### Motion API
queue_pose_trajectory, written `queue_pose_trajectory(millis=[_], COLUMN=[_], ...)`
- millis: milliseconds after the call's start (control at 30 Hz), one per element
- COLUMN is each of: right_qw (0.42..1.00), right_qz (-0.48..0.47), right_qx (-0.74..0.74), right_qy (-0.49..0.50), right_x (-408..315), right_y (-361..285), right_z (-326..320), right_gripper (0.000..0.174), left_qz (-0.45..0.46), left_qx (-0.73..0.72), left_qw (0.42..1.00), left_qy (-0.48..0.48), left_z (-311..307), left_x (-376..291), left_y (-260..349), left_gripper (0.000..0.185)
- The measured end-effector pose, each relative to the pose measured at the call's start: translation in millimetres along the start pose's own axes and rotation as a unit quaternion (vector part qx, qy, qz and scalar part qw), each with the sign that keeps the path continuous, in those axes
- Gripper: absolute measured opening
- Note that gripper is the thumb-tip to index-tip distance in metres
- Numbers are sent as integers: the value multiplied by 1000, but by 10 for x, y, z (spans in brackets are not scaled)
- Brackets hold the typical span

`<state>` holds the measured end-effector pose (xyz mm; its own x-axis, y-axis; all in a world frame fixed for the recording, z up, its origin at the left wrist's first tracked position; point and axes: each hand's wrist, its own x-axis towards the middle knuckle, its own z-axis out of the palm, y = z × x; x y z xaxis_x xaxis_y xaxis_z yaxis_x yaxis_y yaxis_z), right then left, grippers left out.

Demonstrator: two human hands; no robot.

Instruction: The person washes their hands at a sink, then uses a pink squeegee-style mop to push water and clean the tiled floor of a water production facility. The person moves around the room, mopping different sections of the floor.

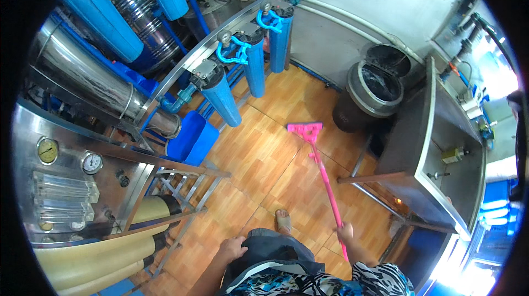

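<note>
A pink floor mop [329, 184] slants across the floor in front of me, its flat pink head [305, 129] down on the wood-patterned tiles [285, 168]. My right hand [346, 231] grips the handle close to its lower end in the view. Beside the dark shorts [272, 250], my left hand [232, 249] hangs at thigh height with the thumb apart from the fingers, and nothing shows in it. Whether it touches the cloth is unclear. One sandalled foot [283, 221] is visible ahead of the shorts.
Blue filter housings [221, 104] line a metal frame at left, near a blue bin [193, 137]. A gauge panel [78, 180] and metal rack [182, 205] stand nearer. To the right are a dark lidded bin [368, 93] and a stainless sink cabinet [413, 130] on legs.
</note>
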<state>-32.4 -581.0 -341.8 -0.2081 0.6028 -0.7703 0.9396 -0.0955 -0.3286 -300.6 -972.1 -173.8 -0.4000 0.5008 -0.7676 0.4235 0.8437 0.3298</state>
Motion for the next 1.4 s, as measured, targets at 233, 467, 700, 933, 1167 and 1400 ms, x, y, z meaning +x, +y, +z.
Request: queue_pose_trajectory(millis=[233, 467, 700, 933, 1167, 1400], right_qw=[983, 989, 980, 960, 918, 922], right_qz=[-177, -137, -186, -207, -212, -55], right_qx=[-30, 52, -2, -151, -313, -348], right_qy=[46, -5, -70, -111, -119, -159], right_x=[1568, 1615, 1156, 992, 615, -588], right_y=[-2857, -4321, -3970, -2819, -1028, 424], right_z=[457, 1311, 2178, 1703, 295, -184], right_gripper=[30, 27, 45, 51, 56, 42], left_qz=[-68, -118, -102, -68, -44, 12], left_qx=[-41, -69, -79, -30, 16, -45], left_qw=[997, 990, 991, 997, 999, 998], left_qy=[14, -16, -19, 15, -8, 47], left_z=[45, 306, 245, -96, -301, -145], left_x=[-66, -142, -63, 179, 291, 169], left_y=[83, -13, 116, 159, 173, 32], left_gripper=[44, 46, 46, 42, 43, 39])
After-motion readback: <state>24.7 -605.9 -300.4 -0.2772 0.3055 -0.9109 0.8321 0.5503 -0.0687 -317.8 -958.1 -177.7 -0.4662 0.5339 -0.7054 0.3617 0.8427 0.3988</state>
